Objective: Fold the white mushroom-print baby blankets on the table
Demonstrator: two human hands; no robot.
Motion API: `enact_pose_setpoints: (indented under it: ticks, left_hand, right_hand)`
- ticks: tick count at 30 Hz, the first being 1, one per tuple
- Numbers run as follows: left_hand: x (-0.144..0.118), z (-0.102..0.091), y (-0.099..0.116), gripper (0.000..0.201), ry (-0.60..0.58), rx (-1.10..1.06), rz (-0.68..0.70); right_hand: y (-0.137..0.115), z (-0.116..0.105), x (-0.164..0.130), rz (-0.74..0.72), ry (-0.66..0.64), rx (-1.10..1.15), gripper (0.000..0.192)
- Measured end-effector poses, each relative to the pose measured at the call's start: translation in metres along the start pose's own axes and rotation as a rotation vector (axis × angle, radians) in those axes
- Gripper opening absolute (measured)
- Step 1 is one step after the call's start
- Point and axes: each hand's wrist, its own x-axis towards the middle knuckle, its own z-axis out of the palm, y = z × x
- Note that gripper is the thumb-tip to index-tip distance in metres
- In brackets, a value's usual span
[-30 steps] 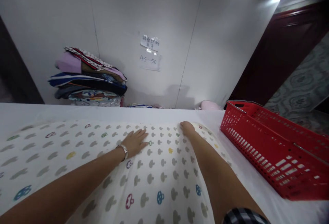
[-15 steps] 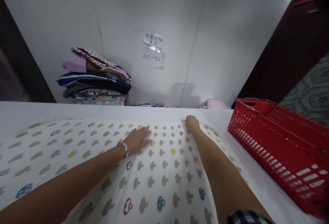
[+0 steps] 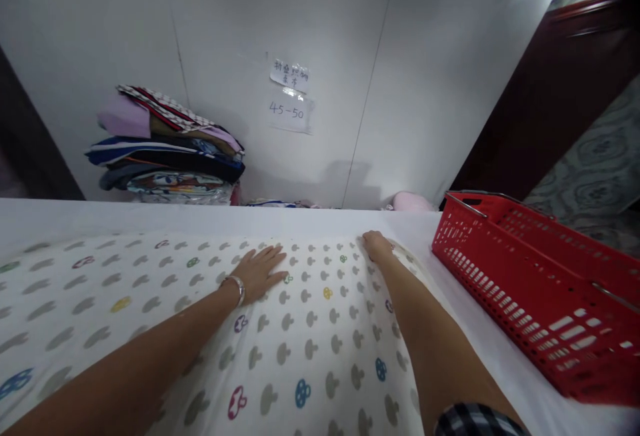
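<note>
A mushroom-print sheet [image 3: 300, 329] is lying spread over the white desk [image 3: 150, 219]. The left hand [image 3: 261, 273] is pressing flat on it, fingers open; the right hand [image 3: 377, 246] is gripping its far edge beside a red basket [image 3: 540, 289].

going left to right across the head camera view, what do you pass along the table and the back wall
Stack of folded clothes by the wall → left hand flat on the mushroom-print cloth → paper notes on the wall → right hand at the cloth's far edge → red basket.

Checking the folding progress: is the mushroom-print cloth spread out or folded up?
Spread out: the white mushroom-print cloth lies flat across the table, left hand pressed on it.
</note>
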Motion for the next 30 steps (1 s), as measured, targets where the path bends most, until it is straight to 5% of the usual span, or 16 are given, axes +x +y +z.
enact_pose_setpoints:
  ticks: [22,30]
  left_hand:
    - [-0.002,-0.002,0.002,0.066,0.012,0.004,-0.016]
    - [0.001,0.001,-0.001,0.066,0.017,-0.001,-0.009]
  right_hand:
    - [0.006,0.018,0.018,0.102,0.16,0.09,0.026]
    - [0.015,0.018,-0.03,-0.047,0.162,0.145,0.036]
